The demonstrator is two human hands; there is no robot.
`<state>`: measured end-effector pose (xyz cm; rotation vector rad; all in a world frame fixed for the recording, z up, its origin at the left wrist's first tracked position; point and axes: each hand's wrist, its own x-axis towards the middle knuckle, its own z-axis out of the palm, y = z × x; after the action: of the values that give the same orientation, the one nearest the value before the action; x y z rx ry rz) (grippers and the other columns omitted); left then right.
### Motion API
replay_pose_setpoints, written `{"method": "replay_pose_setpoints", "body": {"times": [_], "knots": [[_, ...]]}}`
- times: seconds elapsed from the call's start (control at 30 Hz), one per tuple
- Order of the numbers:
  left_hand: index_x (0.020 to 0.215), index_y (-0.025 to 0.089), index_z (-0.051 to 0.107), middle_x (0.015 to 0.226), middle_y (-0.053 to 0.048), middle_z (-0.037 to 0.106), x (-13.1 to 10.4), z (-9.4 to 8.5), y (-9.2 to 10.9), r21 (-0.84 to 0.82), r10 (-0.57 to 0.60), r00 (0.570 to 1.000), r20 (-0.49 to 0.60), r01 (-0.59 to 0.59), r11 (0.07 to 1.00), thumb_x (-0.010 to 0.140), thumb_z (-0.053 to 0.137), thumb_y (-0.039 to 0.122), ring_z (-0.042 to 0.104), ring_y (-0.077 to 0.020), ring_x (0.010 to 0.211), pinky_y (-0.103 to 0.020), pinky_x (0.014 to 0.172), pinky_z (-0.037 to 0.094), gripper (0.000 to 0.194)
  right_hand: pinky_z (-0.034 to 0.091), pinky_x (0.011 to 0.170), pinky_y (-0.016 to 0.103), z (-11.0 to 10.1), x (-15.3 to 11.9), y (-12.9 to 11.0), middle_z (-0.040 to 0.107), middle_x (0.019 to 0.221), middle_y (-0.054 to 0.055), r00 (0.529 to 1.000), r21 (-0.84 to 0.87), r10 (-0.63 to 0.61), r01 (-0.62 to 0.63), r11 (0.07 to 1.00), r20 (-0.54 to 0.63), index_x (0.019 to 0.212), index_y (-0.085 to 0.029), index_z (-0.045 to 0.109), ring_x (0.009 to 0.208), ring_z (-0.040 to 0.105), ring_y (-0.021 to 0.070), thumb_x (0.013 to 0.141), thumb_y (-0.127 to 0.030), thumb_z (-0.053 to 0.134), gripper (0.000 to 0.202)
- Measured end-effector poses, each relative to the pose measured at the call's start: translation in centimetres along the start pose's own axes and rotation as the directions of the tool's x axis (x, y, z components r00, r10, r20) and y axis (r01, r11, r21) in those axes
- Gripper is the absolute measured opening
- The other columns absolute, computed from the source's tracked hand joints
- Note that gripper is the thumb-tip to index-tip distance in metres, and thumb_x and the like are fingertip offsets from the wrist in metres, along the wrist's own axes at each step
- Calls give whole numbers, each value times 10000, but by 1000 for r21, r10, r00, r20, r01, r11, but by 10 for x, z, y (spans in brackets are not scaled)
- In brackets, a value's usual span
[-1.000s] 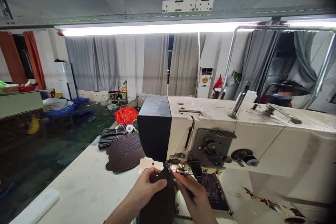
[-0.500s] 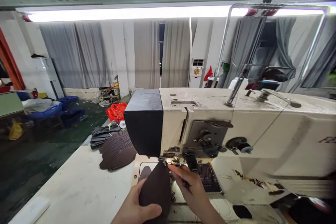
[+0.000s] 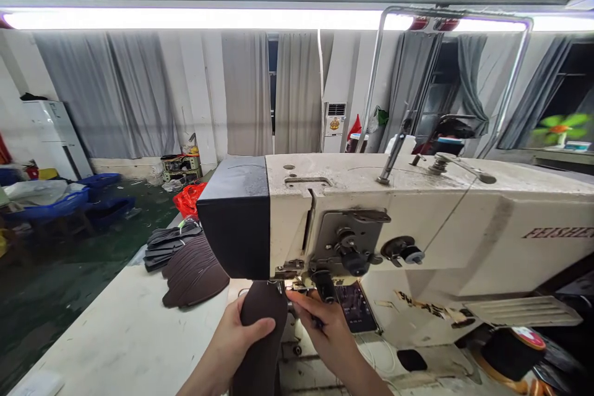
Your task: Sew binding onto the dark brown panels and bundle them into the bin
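Observation:
A dark brown fabric piece (image 3: 262, 328) runs up under the needle area of a cream sewing machine (image 3: 399, 216) with a black end cover. My left hand (image 3: 234, 337) grips the piece from its left side, thumb lying across the top and fingers hidden beneath. On the right, my right hand (image 3: 325, 328) is closed near the presser foot, its index finger reaching the fabric's edge; something small and dark shows among its fingers, too hidden to name. Left of the machine lies a fanned stack of brown pieces (image 3: 197, 272).
Bundled dark pieces (image 3: 167, 244) and a red plastic bag (image 3: 189, 199) lie behind the stack. A black thread cone (image 3: 510, 352) stands at the lower right, and a dark-screened device (image 3: 356, 308) lies behind my right hand. A tube light hangs above.
The camera view has turned right, so the machine appears further left. The brown piece has swung upright and shifted under the foot, and my left hand sits higher along it.

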<state>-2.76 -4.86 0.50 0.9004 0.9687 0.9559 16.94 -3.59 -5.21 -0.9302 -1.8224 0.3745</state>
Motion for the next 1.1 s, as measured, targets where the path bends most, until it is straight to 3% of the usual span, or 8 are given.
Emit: {"method": "replay_pose_setpoints", "body": {"times": [0.2, 0.37, 0.53, 0.6, 0.67, 0.73, 0.87, 1.1], "knots": [[1006, 137, 590, 896, -107, 731, 10, 9, -9, -90, 75, 991, -108, -85, 992, 603, 792, 272, 682, -232, 757, -346, 712, 555, 470, 516, 740, 234, -1, -6, 7, 699, 911, 56, 997, -53, 55, -52, 997, 59, 1240, -278, 580, 773, 657, 124, 904, -166, 456, 375], [1044, 134, 564, 905, -115, 722, 15, 15, -24, -135, 179, 968, -174, -203, 970, 641, 767, 282, 679, -265, 813, -394, 750, 555, 475, 522, 768, 236, -1, -4, 9, 705, 914, 60, 999, -45, -2, 4, 999, 37, 1200, -255, 611, 799, 668, 133, 893, -151, 477, 350], [1028, 129, 588, 960, -125, 716, 13, 14, -27, -128, 210, 972, -102, -222, 967, 627, 785, 338, 666, -270, 892, -362, 786, 549, 493, 533, 720, 224, -1, -2, 7, 694, 916, 65, 999, -39, -23, 24, 999, 27, 1167, -243, 632, 817, 670, 143, 883, -145, 497, 329], [1015, 134, 595, 891, -100, 716, 9, 14, -25, -85, 204, 974, -99, -213, 973, 622, 786, 358, 670, -235, 823, -274, 656, 542, 491, 536, 714, 225, -2, -1, 4, 693, 901, 63, 1000, -45, -15, 16, 999, 21, 1154, -238, 641, 803, 671, 145, 881, -152, 504, 317], [1007, 144, 591, 822, -67, 701, 3, 14, -20, -29, 173, 980, -97, -176, 984, 617, 783, 373, 643, -166, 657, -195, 473, 461, 491, 538, 707, 222, -2, 0, 1, 694, 888, 63, 1000, -47, -11, 11, 999, 13, 1146, -235, 649, 787, 673, 146, 880, -161, 510, 308], [990, 154, 580, 778, -35, 676, -2, 11, -14, -2, 119, 992, -47, -120, 993, 603, 785, 364, 565, -98, 517, -161, 386, 375, 485, 538, 701, 221, -3, 1, -1, 697, 876, 63, 1000, -52, -12, 12, 999, 5, 1135, -236, 657, 780, 675, 149, 882, -169, 513, 298], [1002, 183, 558, 791, -11, 652, -8, 4, 2, 8, 18, 996, 89, -19, 1000, 576, 768, 258, 521, -65, 498, -150, 399, 378, 482, 535, 701, 229, -3, 0, 0, 701, 896, 64, 1000, -63, -21, 20, 998, -8, 1141, -255, 652, 794, 674, 157, 888, -181, 515, 297], [1088, 191, 533, 719, 13, 631, 4, -4, 18, 47, -46, 983, 178, 38, 998, 557, 680, 107, 502, -55, 493, -144, 413, 320, 557, 550, 707, 248, 0, -5, 11, 694, 904, 68, 1000, -54, -8, 10, 998, 22, 1180, -272, 623, 784, 672, 168, 896, -192, 498, 320]]}}
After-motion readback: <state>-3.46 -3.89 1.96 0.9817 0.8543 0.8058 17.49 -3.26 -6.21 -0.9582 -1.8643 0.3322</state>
